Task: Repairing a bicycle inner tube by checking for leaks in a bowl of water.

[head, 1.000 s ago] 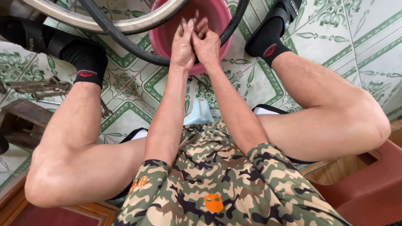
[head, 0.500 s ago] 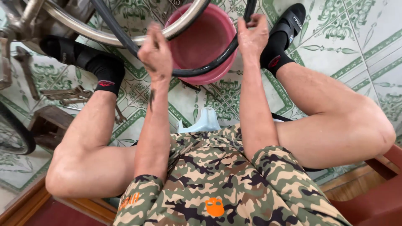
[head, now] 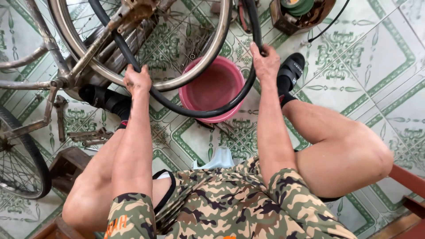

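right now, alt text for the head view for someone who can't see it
A seated person's left hand and right hand each grip a black rubber inner tube looping down from a bare metal bicycle wheel rim over a pink basin. The bicycle frame stands at the left on a green-patterned tiled floor.

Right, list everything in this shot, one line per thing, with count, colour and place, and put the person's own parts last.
inner tube: one, black, looped from hand to hand over the basin
basin: one, pink, on the floor, centre
wheel rim: one, bare metal, top left, in a rusty bicycle frame
tyred wheel: one, black, left edge
box of bits: one, brown, top right
face mask: one, pale blue, hanging near the lap
tiled floor: white with green pattern
left hand: gripping the tube
right hand: gripping the tube
feet: two, black socks and sandals
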